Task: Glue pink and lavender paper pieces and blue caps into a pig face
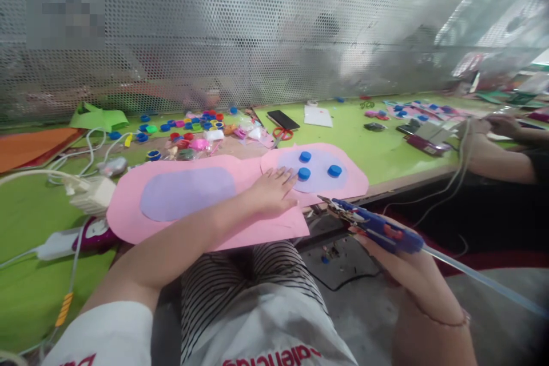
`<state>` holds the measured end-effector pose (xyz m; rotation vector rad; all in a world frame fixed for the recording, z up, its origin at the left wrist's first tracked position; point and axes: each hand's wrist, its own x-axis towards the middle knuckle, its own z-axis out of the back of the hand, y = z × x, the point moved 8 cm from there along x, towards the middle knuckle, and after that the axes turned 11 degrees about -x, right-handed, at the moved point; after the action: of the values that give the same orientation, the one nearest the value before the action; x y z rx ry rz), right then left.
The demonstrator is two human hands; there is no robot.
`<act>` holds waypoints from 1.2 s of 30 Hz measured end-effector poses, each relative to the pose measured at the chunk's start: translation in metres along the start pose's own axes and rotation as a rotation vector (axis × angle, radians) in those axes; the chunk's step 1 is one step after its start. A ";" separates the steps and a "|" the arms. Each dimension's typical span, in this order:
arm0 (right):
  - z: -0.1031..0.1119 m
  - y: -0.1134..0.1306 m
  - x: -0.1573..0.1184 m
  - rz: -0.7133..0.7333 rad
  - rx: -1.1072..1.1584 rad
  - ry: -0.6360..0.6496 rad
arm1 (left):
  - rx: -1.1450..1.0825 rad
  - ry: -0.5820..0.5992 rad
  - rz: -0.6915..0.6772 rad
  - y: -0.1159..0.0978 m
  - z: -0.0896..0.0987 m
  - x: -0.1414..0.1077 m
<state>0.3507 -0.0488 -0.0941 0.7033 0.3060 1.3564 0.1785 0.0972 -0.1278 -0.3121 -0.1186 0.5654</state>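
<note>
My left hand (272, 191) lies flat with fingers spread on a pink paper cut-out (124, 197), near the joint of its large and small rounded parts. Lilac ovals cover the middle of both parts. On the smaller oval sit three blue bottle caps (334, 171), one just beyond my fingertips. My right hand (386, 249) is wrapped round a blue hot glue gun (388, 231). Its nozzle points up and left, just off the table edge, and a long glue stick trails from its back end.
Many coloured caps (165, 127) are scattered behind the cut-out, with red-handled scissors (283, 135) and a black phone (283, 120). Cables and a power plug (92, 194) lie on the left. A perforated metal screen (257, 40) stands behind the green table. Another person's hands (476, 128) are at the right.
</note>
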 end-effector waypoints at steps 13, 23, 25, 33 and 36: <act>-0.012 0.005 0.017 0.001 0.080 -0.011 | -0.004 -0.008 0.052 -0.004 -0.003 0.006; -0.014 -0.001 0.017 -0.003 0.084 0.004 | -0.007 0.021 0.045 0.001 -0.002 0.009; -0.014 -0.004 0.017 0.000 0.079 0.001 | 0.027 -0.044 0.052 0.010 0.013 0.012; -0.019 -0.015 0.022 0.023 0.162 0.001 | 0.043 -0.218 0.070 0.055 0.063 0.005; -0.021 -0.019 0.020 -0.008 0.279 0.004 | 0.022 -0.023 0.052 0.052 0.039 0.000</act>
<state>0.3575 -0.0250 -0.1183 0.9293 0.5066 1.3212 0.1443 0.1492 -0.1075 -0.2884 -0.1270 0.6217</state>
